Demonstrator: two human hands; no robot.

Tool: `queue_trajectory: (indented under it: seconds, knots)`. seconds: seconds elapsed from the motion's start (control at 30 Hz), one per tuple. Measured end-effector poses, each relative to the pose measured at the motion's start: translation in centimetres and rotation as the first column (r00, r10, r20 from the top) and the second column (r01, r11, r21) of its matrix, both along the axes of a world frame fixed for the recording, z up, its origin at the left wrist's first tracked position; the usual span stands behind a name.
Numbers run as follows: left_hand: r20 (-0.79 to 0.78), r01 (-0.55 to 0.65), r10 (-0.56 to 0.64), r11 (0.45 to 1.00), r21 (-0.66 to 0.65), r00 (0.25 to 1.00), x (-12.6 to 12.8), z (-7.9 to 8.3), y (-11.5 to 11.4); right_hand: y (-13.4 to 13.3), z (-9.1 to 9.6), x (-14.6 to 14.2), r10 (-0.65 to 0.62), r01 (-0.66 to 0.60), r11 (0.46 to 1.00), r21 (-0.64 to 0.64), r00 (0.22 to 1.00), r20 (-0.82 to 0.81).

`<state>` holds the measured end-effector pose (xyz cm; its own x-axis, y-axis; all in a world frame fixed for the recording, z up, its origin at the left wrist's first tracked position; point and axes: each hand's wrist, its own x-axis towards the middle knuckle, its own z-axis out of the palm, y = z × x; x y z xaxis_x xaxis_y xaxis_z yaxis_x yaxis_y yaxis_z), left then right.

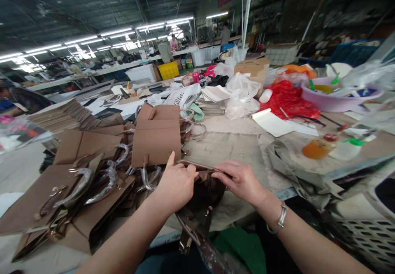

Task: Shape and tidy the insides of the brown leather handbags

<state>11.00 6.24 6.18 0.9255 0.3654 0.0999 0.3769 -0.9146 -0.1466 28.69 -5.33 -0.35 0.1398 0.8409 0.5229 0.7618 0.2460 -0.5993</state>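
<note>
The left hand [175,183] and right hand [239,180] each pinch the top edge of a dark brown bag [203,200] at the table's near edge. Flat brown bags [156,142] with wrapped handles lie piled to the left.

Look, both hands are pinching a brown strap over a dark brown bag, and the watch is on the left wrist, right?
Not quite. The head view shows the wristband on the right wrist, not the left. The rest holds: the left hand and right hand both pinch the thin brown strap above the dark brown bag.
</note>
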Motion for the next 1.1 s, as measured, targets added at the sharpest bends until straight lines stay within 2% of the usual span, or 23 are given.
queue_trajectory:
  seconds: [0.17, 0.3, 0.4, 0.57, 0.7, 0.83, 0.97, 1.1]
  knots:
    - [0.026, 0.073, -0.073, 0.997, -0.014, 0.997, -0.4, 0.2, -0.4, -0.3, -0.3, -0.1, -0.066, 0.057, 0.994, 0.092, 0.993, 0.098]
    - [0.062, 0.121, -0.119, 0.992, -0.035, 0.991, -1.1, 0.6, -0.8, -0.4, 0.1, 0.2, -0.027, -0.004, 0.994, 0.106, 0.956, 0.291]
    - [0.082, 0.127, -0.121, 0.989, -0.079, 0.989, -1.3, 0.9, -1.2, -0.4, 0.6, 0.3, 0.008, -0.049, 0.992, 0.113, 0.94, 0.34]
    - [0.151, 0.137, -0.116, 0.98, -0.142, 0.982, -0.9, 0.7, -2.0, -0.2, 1.4, 0.0, 0.12, -0.147, 0.986, 0.076, 0.951, 0.286]
    - [0.131, 0.203, -0.188, 0.973, -0.112, 0.973, -0.4, -0.4, -2.1, 0.1, 1.6, 0.0, 0.176, -0.195, 0.979, 0.06, 0.957, 0.231]
    - [0.158, 0.189, -0.171, 0.976, -0.108, 0.973, -0.1, -1.1, -1.9, -0.1, 0.7, 0.2, 0.15, -0.163, 0.984, 0.066, 0.974, 0.172]
    - [0.128, 0.124, -0.108, 0.984, -0.124, 0.986, 0.1, -0.9, -1.9, -0.3, 0.0, 0.3, 0.092, -0.109, 0.984, 0.138, 0.988, 0.125]
    - [0.086, 0.097, -0.085, 0.986, -0.138, 0.993, 0.3, -0.7, -2.0, -0.1, 0.0, 0.3, 0.075, -0.103, 0.974, 0.204, 0.987, 0.139]
